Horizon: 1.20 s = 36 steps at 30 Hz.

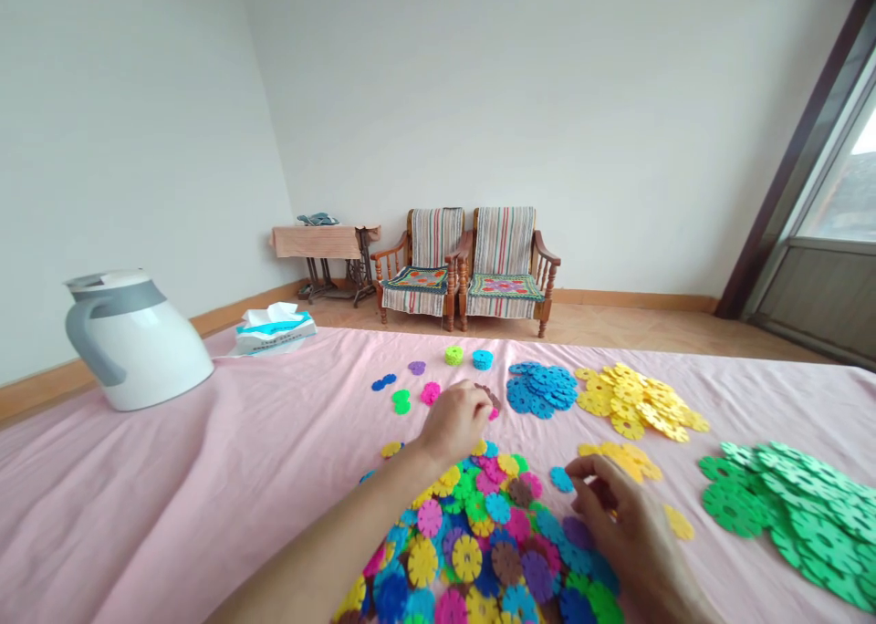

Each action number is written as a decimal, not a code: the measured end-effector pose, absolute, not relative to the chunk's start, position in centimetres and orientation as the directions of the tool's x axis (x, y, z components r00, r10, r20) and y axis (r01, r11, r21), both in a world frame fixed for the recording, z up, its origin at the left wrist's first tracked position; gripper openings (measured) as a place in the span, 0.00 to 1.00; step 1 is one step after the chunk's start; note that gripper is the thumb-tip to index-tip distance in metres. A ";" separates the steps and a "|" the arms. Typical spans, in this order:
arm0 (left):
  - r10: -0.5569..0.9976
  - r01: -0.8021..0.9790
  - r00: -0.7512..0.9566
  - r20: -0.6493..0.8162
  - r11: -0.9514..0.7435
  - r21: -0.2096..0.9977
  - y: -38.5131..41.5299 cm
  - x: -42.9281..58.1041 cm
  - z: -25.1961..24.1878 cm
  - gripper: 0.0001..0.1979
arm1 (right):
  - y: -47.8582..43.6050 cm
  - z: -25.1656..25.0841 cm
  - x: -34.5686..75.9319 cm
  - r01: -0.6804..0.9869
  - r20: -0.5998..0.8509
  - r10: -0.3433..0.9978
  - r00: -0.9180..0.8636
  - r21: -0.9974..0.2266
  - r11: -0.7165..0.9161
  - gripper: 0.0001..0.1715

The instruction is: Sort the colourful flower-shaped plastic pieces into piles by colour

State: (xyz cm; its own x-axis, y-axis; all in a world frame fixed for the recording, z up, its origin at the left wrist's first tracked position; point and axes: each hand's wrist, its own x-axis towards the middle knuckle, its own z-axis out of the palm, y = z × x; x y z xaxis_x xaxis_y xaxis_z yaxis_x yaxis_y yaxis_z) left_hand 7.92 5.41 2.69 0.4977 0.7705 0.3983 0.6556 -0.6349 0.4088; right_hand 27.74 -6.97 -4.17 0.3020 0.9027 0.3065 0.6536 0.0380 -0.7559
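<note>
My left hand point(460, 421) reaches over the far edge of a mixed heap of notched plastic snowflake discs point(479, 542). Its fingers are curled down and closed. A brown disc point(488, 394) and a bit of a pink one show beside the fingertips; what they pinch is hidden. My right hand point(620, 514) is at the heap's right side, thumb and forefinger closed at the edge of a light blue snowflake disc point(561, 479). Beyond the left hand are small groups of pink point(430, 393), green point(401, 401), purple point(417, 368) and dark blue discs point(384, 382).
Lime point(453, 356) and light blue stacks point(483, 359) stand farther back. Larger blue point(540, 390), yellow point(636, 400) and green disc piles point(800, 505) spread rightward on the pink cloth point(274, 460). A white jug point(140, 341) and tissue box point(275, 330) are at left; two chairs point(503, 268) stand behind.
</note>
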 end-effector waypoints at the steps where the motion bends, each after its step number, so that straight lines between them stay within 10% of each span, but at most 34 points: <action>1: 0.801 0.687 0.447 0.399 -0.593 0.420 6.3 7.1 2.9 0.10 | -6.9 -4.2 27.7 0.662 0.303 0.905 0.298 -0.749 0.033 0.12; 15: 0.916 0.800 0.290 0.279 -0.392 0.455 10.9 2.3 0.5 0.10 | -7.0 -4.1 27.8 0.695 0.297 0.918 0.261 -0.718 0.034 0.13; 26: 0.474 0.358 0.839 0.266 -0.850 0.387 3.1 8.3 2.7 0.08 | -7.1 -4.0 27.8 0.691 0.298 0.918 0.263 -0.722 0.037 0.12; 36: 0.416 0.392 0.894 0.166 -0.906 0.158 1.4 10.0 2.2 0.08 | -7.0 -4.1 27.9 0.683 0.287 0.926 0.245 -0.729 0.045 0.12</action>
